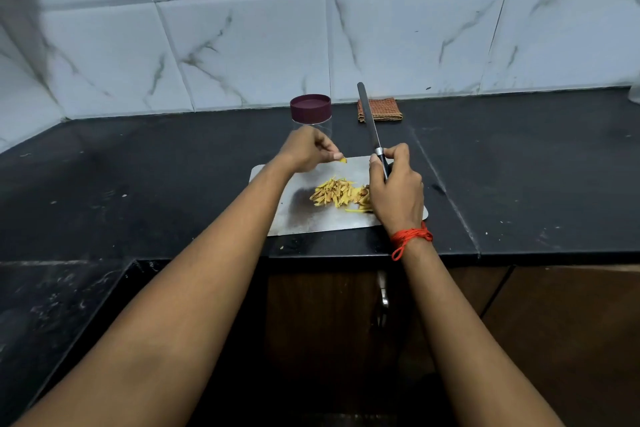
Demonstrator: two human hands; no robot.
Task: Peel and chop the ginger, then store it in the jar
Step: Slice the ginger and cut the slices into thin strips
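A pile of yellow ginger strips (334, 195) lies on a steel cutting board (311, 218) on the black counter. My left hand (306, 153) pinches a small ginger piece (343, 160) above the board's far edge. My right hand (396, 189) grips the black handle of a knife (370, 120), its blade pointing up and away toward the wall. A clear jar (311, 115) with a maroon lid on stands just behind my left hand, partly hidden by it.
A folded brown checked cloth (380, 109) lies by the tiled wall behind the knife. The black counter (138, 167) runs left and right and turns a corner at the left. Wooden cabinet doors (554, 322) sit below its front edge.
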